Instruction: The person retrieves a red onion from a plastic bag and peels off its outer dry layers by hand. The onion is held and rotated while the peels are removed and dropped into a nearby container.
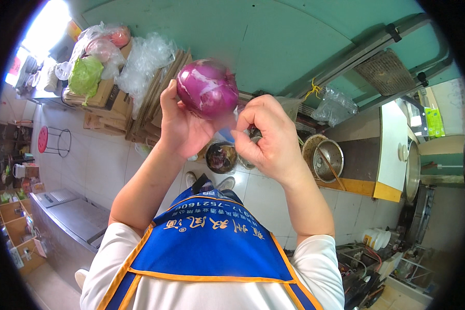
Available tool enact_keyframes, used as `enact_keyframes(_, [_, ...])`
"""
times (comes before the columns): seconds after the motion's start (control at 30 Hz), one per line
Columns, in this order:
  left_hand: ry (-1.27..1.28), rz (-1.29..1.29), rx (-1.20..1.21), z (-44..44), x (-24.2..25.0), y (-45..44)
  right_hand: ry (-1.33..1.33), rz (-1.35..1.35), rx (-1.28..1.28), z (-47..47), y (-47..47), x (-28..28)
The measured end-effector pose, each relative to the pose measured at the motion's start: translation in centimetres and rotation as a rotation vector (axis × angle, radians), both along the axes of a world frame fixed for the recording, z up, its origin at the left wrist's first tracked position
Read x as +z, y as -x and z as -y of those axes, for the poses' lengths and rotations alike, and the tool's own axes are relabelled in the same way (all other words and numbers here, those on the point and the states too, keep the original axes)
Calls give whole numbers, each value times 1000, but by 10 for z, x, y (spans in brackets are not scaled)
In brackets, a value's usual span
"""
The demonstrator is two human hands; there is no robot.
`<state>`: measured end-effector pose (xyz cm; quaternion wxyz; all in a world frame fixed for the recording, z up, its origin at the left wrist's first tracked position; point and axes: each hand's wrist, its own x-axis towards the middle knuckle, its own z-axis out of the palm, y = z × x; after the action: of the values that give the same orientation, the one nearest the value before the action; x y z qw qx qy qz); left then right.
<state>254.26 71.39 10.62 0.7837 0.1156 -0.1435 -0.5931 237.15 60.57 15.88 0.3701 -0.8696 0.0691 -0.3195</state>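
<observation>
A large, shiny purple onion [207, 88] rests in my left hand [186, 124], with the thumb along its left side and the palm beneath. Just right of it is my right hand [267, 135], its fingers curled and thumb near the index finger. Something thin and pale, partly bluish, shows between the two hands; whether the right fingers pinch it is unclear. Below the hands, near my shoes, a dark round bin [221, 158] holds purple and brown scraps.
Flattened cardboard [155, 97], clear plastic bags [145, 62] and a leafy green vegetable [86, 75] are at the upper left. Metal bowls [328, 161] stand at the right. A red-topped stool [43, 139] and a steel cabinet [66, 221] are at the left.
</observation>
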Motion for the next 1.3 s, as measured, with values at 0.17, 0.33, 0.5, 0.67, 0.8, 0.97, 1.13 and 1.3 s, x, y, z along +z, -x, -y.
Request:
enact_keyframes(0.17, [-62, -32, 67, -3, 4, 5, -237, 161, -18, -4, -2, -18])
enact_keyframes(0.33, [-53, -5, 66, -5, 8, 9, -955, 402, 66, -13, -13, -35])
enact_keyframes(0.5, [-128, 165, 145, -9, 9, 11, -965, 233, 52, -11, -17, -38])
enact_keyframes(0.67, [-148, 310, 250, -9, 4, 10, -446, 29, -130, -5, -12, -31])
enact_keyframes(0.8, [-106, 366, 263, -10, -1, 9, -233, -17, -143, -1, -7, -22])
enact_keyframes(0.97, [-95, 371, 278, -10, 0, 11, -208, -27, -135, 4, -7, -19])
enact_keyframes(1.13, [-138, 385, 300, -10, 0, 11, -201, -15, -102, 13, -10, -25])
enact_keyframes(1.3, [-227, 518, 346, -10, -6, 7, -274, -49, -63, 22, -12, -39])
